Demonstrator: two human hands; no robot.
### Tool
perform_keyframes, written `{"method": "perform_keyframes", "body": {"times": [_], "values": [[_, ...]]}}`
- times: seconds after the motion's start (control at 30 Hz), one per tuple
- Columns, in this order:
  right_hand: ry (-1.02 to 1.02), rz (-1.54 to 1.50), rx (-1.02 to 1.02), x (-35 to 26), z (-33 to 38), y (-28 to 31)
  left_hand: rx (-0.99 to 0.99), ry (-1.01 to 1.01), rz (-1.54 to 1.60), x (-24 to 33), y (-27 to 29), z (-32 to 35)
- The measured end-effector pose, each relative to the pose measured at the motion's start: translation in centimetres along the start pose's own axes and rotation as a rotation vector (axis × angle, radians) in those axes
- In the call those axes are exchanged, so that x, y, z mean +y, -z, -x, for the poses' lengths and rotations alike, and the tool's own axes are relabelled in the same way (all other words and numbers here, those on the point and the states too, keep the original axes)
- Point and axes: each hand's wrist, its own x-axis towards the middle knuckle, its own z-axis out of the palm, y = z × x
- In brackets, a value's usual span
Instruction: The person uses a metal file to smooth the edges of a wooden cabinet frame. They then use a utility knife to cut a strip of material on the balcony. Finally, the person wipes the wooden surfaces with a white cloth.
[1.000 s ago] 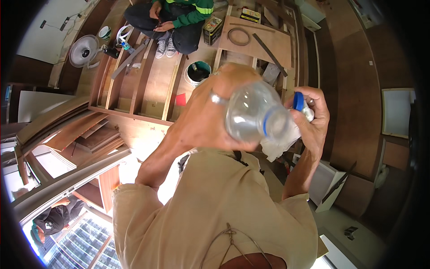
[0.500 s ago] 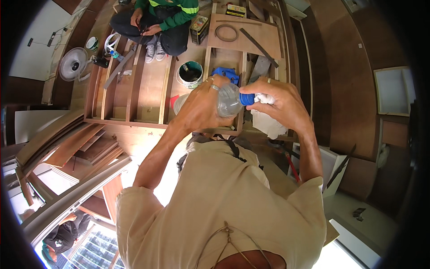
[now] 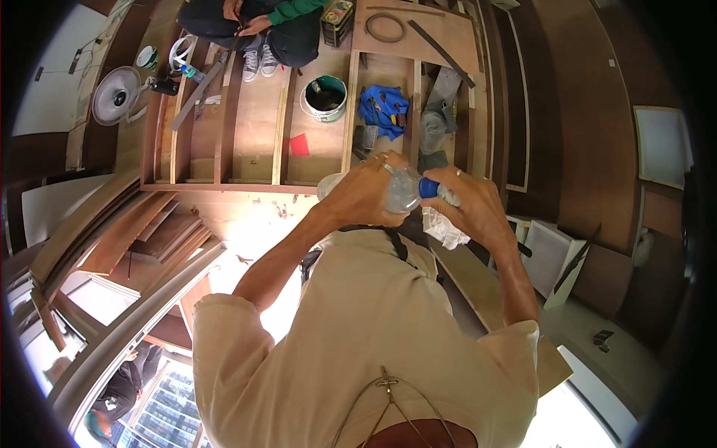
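Note:
A clear plastic bottle (image 3: pixel 404 191) lies sideways in front of my chest, its neck pointing right. My left hand (image 3: pixel 364 193) is closed around its body, and the bottle's rounded end pokes out beyond the wrist side. At the neck sits a blue cap (image 3: pixel 428 187), pinched between the thumb and fingers of my right hand (image 3: pixel 476 207). A crumpled white cloth (image 3: pixel 446 228) hangs from under that same hand, with part of it bunched in the palm. Whether the cap is loose or tight cannot be seen.
Ahead lies a wooden frame (image 3: pixel 254 185) with crosspieces. It holds a paint bucket (image 3: pixel 326 98), a blue bag with tools (image 3: pixel 382 110) and a red piece (image 3: pixel 299 145). A seated co-worker (image 3: pixel 258 30) is beyond. A fan (image 3: pixel 116 95) and stacked boards (image 3: pixel 160 239) are at left.
Both hands have come a little nearer my body and right with the bottle, still gripping bottle and cap. The view has shifted, showing more of the blue bag and red piece.

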Motion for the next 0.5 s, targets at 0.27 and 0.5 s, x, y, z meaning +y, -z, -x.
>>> {"method": "perform_keyframes", "body": {"times": [0.27,0.5], "values": [[-0.017,0.114,-0.088,0.2,1.3,-2.5,-0.137,0.044,0.022,-1.2,-0.6,1.5],[-0.136,-0.010,-0.067,0.3,1.6,-6.2,0.000,0.003,-0.166,-3.2,-2.0,3.3]]}}
